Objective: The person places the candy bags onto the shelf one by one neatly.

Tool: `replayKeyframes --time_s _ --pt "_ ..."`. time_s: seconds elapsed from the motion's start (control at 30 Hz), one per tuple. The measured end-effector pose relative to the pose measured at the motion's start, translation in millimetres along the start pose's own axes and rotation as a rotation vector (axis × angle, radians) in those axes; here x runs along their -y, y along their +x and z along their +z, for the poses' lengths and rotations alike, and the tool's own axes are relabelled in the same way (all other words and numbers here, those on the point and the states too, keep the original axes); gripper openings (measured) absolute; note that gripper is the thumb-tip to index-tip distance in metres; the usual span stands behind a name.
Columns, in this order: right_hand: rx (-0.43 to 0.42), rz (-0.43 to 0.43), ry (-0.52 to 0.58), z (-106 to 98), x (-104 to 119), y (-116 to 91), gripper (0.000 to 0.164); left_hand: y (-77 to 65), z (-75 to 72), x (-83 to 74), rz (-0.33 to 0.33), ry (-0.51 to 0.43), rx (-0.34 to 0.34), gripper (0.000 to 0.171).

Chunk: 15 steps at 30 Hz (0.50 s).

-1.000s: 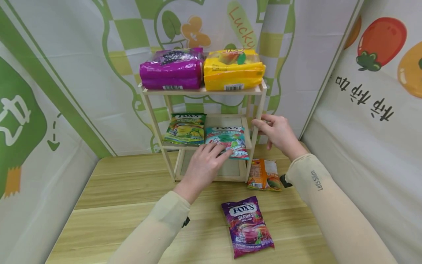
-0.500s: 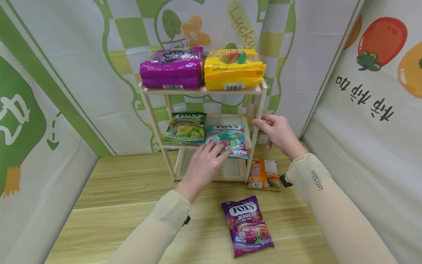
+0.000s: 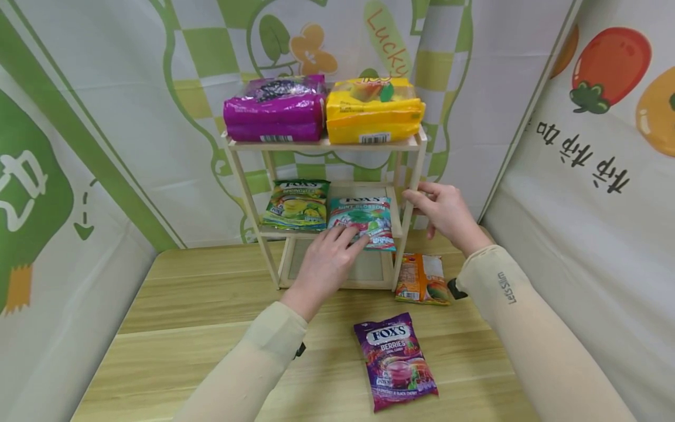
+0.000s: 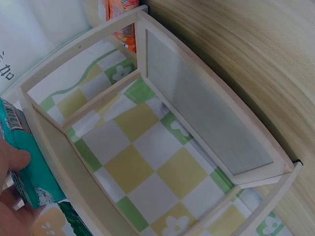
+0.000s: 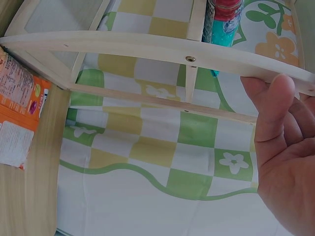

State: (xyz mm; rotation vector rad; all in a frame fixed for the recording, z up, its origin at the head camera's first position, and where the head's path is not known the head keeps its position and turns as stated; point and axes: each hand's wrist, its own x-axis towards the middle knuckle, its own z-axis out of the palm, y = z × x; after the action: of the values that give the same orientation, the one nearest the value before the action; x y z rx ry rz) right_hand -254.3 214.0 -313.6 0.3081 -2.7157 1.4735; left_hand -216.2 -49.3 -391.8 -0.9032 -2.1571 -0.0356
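Pinching, with nearly closed left hand [image 3: 323, 258], at one o'clock, the teal bag [image 3: 365, 212] overhanging the middle shelf [image 3: 361, 191]; likely light, soft, slippery, best held by both faces. At bag's three o'clock, gripping the wooden post [image 3: 415, 170] with curled right hand [image 3: 445, 212].

Reads FOX'S, BERRIES and OVAL CANDY on the near purple bag [image 3: 396, 361], with RASPBERRY & BLACK CHERRY along the near edge. Reads FOX'S above SPRING TEA on the green bag [image 3: 297, 205], farther off at left, and FOX'S above MINT BLOSSOM on the teal bag [image 3: 364, 212] to its right. Says Let'sSlim on the right sleeve [image 3: 538, 340]. Spells Lucky on the far cloth [image 3: 348, 35]; shows Chinese characters, with 柿 repeated, on the right cloth [image 3: 585, 199]. Bears barcodes on the purple pack [image 3: 274, 114] and yellow pack [image 3: 374, 114]; carries print too small to read on the orange packet [image 3: 422, 278].
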Motion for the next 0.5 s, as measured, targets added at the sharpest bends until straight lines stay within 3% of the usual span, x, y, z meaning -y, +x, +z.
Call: replayKeyframes --time_s 0.5 --pt "-0.002 0.006 -0.006 0.1 0.2 0.0 0.085 2.0 1.4 1.1 -0.019 -0.002 0.020 0.035"
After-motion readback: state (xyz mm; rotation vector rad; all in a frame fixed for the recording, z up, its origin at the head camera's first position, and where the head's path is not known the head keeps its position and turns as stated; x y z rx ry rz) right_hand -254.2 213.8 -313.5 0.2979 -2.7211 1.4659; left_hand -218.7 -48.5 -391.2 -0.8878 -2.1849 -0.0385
